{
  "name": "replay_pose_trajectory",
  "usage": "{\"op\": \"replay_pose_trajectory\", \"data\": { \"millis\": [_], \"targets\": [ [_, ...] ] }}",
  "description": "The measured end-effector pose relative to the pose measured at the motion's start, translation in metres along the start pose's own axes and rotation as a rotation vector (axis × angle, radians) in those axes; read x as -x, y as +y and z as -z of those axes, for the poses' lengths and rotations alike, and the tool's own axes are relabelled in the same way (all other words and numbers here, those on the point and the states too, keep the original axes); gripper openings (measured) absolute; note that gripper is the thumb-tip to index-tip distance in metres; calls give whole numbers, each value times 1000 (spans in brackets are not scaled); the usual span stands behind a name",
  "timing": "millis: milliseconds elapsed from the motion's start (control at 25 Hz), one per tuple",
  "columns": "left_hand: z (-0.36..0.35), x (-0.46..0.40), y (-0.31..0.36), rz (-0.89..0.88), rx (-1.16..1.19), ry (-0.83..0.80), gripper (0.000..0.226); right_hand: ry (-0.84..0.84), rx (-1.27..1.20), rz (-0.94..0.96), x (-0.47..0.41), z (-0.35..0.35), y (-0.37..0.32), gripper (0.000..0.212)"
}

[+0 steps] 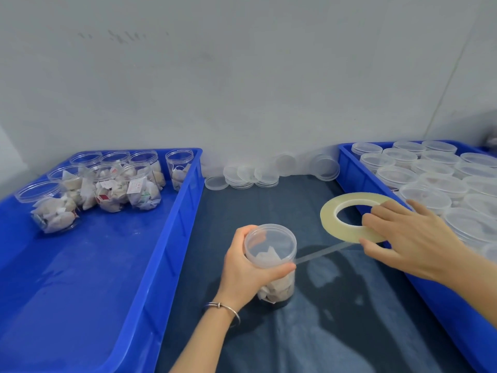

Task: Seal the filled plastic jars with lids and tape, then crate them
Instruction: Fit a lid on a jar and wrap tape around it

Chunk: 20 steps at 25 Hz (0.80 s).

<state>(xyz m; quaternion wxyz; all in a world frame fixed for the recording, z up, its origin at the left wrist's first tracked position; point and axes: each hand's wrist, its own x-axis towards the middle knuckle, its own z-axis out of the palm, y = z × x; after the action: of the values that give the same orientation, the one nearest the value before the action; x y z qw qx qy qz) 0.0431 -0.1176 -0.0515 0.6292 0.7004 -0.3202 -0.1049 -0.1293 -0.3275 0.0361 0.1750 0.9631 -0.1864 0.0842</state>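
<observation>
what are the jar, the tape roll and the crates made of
Jar: clear, glossy plastic by the look; the sachets inside show through wall and lid. Tape roll: thin, yellowish, translucent film, probably plastic adhesive tape; a see-through strip runs from it to the jar. Crates: opaque blue moulded plastic, shiny with ribbed walls.

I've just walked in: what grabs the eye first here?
In the middle, the left hand grips a lidded jar while the right hand holds a tape roll, a strip stretched between them. Open filled jars stand in the left blue crate; the right crate holds lidded ones.
</observation>
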Motion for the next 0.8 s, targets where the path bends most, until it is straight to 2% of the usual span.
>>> {"op": "replay_pose_trajectory", "data": {
  "millis": [200,440,640,800],
  "targets": [
    [4,3,1,-18,-12,-115,77,-42,41,-88,-10,-12,-1,46],
    [17,0,2,37,-20,-356,87,-51,-121,-64,-40,-30,-29,36],
    [22,-3,-1,91,24,-432,78,-93,-204,-33,-50,-37,-48,37],
    [28,-3,-2,73,63,-409,80,-100,-190,-23,-48,-37,-53,38]
  ]
}}
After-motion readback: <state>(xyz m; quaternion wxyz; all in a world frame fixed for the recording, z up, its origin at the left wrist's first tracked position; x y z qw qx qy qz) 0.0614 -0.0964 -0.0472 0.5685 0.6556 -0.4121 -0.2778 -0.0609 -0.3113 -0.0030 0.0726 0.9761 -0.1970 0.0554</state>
